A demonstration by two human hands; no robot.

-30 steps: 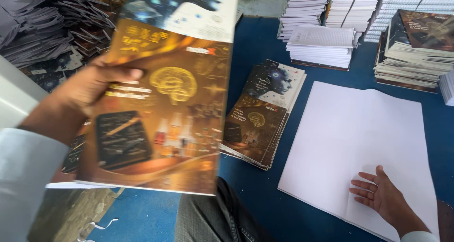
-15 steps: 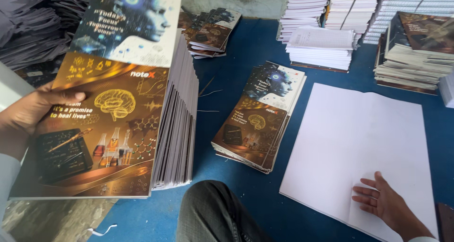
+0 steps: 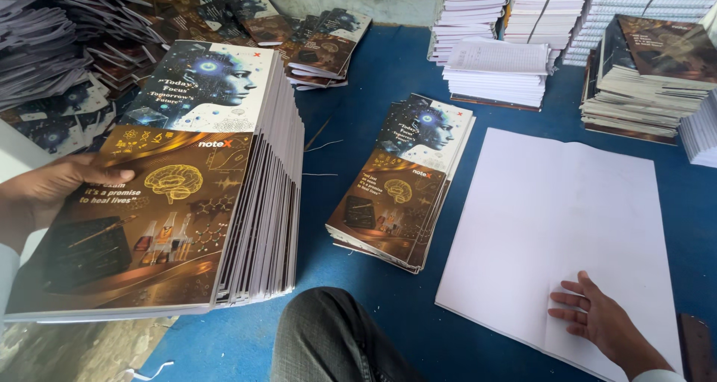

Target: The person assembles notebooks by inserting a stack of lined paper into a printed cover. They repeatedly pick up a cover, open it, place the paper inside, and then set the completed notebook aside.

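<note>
**Thick stack of notebooks held at the blue table's left edge**

Left hand [image 3: 52,195] clasped on the near-left side of the tall notebook stack [image 3: 187,180], thumb over the top cover. Right hand [image 3: 597,322] spread flat, holding nothing, on the white sheets [image 3: 567,225] right of that stack. Smaller notebook pile [image 3: 403,184] between stack and sheets, apart from both. Best done, probably, by keeping the stack level and the grip firm so the covers stay squared. No containers visible; only loose piles on the blue table [image 3: 373,68].
</note>
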